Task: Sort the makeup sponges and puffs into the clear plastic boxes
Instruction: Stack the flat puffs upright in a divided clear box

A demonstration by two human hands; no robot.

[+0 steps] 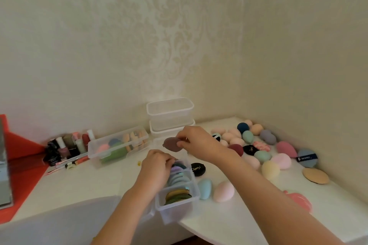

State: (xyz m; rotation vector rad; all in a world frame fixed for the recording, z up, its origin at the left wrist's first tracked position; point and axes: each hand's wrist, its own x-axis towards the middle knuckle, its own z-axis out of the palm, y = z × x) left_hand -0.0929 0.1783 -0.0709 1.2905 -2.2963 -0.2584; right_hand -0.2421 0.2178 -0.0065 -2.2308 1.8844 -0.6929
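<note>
Head view: the right hand's fingertips (180,139) pinch the edge of a mauve teardrop puff (171,144), holding it in the air above the far end of a narrow clear box (196,191). The right hand (197,141) reaches in from the right, its forearm crossing over the white table (79,181). The left hand's fingers (168,160) are curled down into the far part of the same box, against the row of flat puffs (178,179) standing on edge; whether they grip one cannot be told. The left hand (156,168) covers the box's left wall.

Just right of the box lie a blue sponge (205,185), a pink sponge (224,191) and a black compact (198,169). Many loose sponges (268,145) are spread toward the right wall. A second clear box (95,151) holding sponges sits to the left, and stacked lidded boxes (170,115) stand behind.
</note>
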